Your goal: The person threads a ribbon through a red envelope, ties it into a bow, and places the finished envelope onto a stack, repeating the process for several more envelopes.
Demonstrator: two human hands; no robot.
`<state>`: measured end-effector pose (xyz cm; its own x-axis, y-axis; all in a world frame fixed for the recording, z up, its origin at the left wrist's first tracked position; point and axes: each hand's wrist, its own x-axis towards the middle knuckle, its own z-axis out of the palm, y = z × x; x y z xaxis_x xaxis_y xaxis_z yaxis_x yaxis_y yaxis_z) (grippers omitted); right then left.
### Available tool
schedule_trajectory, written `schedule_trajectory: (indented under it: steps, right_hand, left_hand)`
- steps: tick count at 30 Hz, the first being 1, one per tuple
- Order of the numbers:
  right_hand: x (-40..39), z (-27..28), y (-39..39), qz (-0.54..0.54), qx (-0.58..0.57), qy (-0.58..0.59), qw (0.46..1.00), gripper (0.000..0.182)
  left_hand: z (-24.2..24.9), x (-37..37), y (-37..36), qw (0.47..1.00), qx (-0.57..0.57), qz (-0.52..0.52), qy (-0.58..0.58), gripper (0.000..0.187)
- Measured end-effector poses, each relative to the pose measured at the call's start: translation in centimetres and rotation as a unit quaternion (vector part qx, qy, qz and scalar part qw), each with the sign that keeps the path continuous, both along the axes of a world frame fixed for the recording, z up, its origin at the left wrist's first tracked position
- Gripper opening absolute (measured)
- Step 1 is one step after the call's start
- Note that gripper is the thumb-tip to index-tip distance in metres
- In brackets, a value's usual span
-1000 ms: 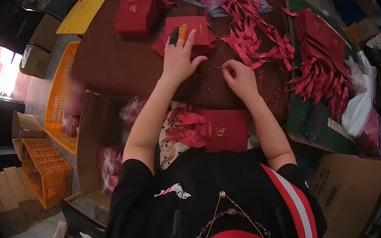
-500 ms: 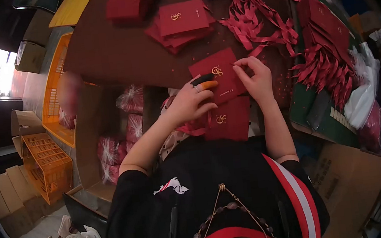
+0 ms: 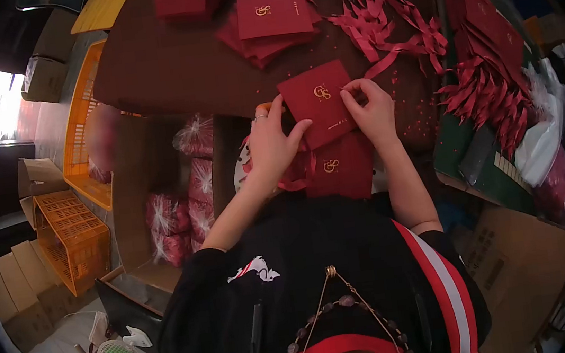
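Note:
A red card-like piece with gold lettering (image 3: pixel 320 106) lies in front of me between both hands. My left hand (image 3: pixel 273 139) is at its left edge, thumb and fingers apart around that side, with a ring and an orange covering on one finger. At the right edge, my right hand (image 3: pixel 371 110) pinches the border between thumb and forefinger. Another red piece with the same lettering (image 3: pixel 337 170) sits nearer my body, partly under the first. Farther up the brown table (image 3: pixel 180 69) is a pile of similar red pieces (image 3: pixel 274 13).
Red ribbons (image 3: pixel 376 19) lie at the table's back right. Ribboned red pieces (image 3: pixel 482 35) rest on a green surface (image 3: pixel 457 149) to the right. A cardboard box (image 3: pixel 132 193) with plastic-wrapped red bundles (image 3: pixel 199 179) stands at left, near orange crates (image 3: pixel 73 235).
My left hand has moved off the front of the upper red piece to its left edge, its fingers now pointing upward. My right hand stays at the right edge.

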<state>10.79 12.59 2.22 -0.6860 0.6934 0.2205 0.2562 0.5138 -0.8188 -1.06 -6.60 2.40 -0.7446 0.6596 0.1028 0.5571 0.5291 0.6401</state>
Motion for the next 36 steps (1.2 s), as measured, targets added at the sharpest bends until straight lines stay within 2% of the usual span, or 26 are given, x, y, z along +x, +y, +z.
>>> schedule_trajectory:
  steps: [3,7,9,13,15,17,21,24,33,36]
  right_hand:
    - [-0.1,-0.1,-0.2,-0.006,0.019,0.005,1.0,0.012]
    - [0.0,-0.3,-0.2,-0.009,0.022,0.008,1.0,0.012]
    - [0.0,-0.3,-0.2,-0.015,0.014,0.011,1.0,0.011]
    - [0.2,-0.2,-0.3,-0.006,0.027,0.009,1.0,0.011]
    - [0.1,-0.2,-0.4,0.006,0.041,0.01,0.999,0.011]
    - [-0.2,0.0,-0.6,0.015,0.087,0.036,0.995,0.01]
    - [-1.2,1.3,-1.3,0.043,0.048,0.08,0.995,0.01]
    - [-2.3,1.6,-1.2,0.054,0.08,0.09,0.991,0.009]
    - [-2.6,1.8,-1.3,0.044,0.096,0.106,0.989,0.008]
    - [-1.7,1.9,-1.1,0.069,0.133,0.148,0.978,0.008]
  left_hand:
    - [-0.5,0.5,0.0,0.998,0.023,0.006,0.058,0.069]
    - [0.0,0.8,0.4,0.995,0.087,-0.002,0.054,0.062]
    - [0.4,0.9,0.6,0.989,0.149,0.0,0.005,0.056]
    - [-0.2,0.5,0.9,0.99,0.14,-0.001,-0.005,0.052]
    - [-0.6,0.1,1.1,0.987,0.147,0.006,-0.064,0.051]
    - [-1.4,-0.4,1.6,0.983,0.168,0.011,-0.076,0.049]
    - [-0.1,-0.9,2.4,0.978,0.171,0.001,-0.123,0.044]
    - [-1.1,-1.5,3.0,0.98,0.186,-0.031,-0.066,0.042]
    - [-1.2,-1.1,2.7,0.965,0.237,-0.036,-0.106,0.037]
    - [-1.4,-0.7,2.3,0.96,0.26,-0.036,-0.103,0.033]
